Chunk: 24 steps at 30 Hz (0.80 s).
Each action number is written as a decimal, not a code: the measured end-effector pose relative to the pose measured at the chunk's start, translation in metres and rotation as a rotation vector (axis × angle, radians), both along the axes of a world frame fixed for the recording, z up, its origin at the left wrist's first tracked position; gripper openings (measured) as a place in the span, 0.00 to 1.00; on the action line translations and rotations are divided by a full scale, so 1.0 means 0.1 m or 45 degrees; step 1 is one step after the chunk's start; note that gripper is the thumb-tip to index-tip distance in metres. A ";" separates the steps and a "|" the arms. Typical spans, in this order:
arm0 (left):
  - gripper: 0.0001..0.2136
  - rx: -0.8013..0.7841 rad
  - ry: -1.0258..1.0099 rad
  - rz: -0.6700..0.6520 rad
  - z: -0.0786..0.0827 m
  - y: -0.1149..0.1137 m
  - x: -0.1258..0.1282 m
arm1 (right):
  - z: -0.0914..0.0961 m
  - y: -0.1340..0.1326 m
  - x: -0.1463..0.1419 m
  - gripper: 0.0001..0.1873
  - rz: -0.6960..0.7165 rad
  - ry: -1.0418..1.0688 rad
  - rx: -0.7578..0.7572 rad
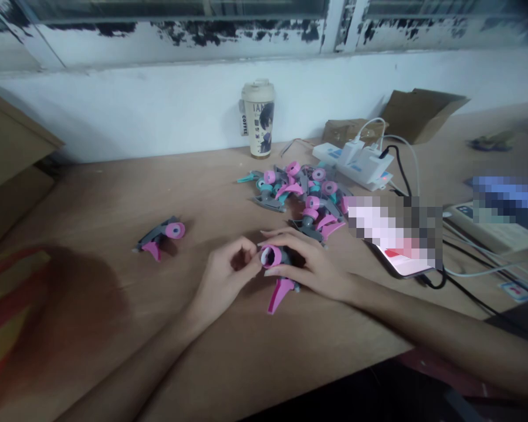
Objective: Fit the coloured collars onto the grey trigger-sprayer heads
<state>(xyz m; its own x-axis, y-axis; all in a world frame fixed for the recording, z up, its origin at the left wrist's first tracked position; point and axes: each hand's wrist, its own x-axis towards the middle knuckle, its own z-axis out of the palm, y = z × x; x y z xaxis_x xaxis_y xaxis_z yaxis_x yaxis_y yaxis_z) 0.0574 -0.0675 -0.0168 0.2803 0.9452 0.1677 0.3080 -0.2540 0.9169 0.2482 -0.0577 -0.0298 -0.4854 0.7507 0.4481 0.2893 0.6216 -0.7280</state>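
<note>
My right hand [310, 264] is wrapped round a grey and pink trigger-sprayer head [278, 275] just above the wooden table [114, 193]; its pink trigger points down toward me. My left hand [226, 272] has its fingers curled in a pinch right at the sprayer's pink collar; what they pinch is too small to make out. One finished-looking grey and pink sprayer head [162, 236] lies alone to the left. A pile of several more pink, grey and teal sprayer heads [301, 193] lies just behind my hands.
A lidded coffee cup [258, 119] stands by the wall. A white power strip [354, 164] with cables sits right of the pile. A phone [400, 258] lies near my right wrist. Cardboard boxes [13, 158] stand at far left, another cardboard box [418, 111] at back right.
</note>
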 end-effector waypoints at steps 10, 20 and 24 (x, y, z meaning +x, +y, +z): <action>0.13 0.309 0.320 0.218 0.06 -0.16 0.05 | 0.03 -0.02 -0.02 0.18 0.026 0.104 -0.026; 0.13 0.109 0.127 0.040 0.00 -0.11 0.05 | 0.03 -0.01 -0.01 0.18 0.028 0.112 -0.027; 0.08 0.040 -0.067 0.169 -0.04 -0.08 0.07 | 0.03 -0.01 -0.01 0.18 0.035 0.103 -0.024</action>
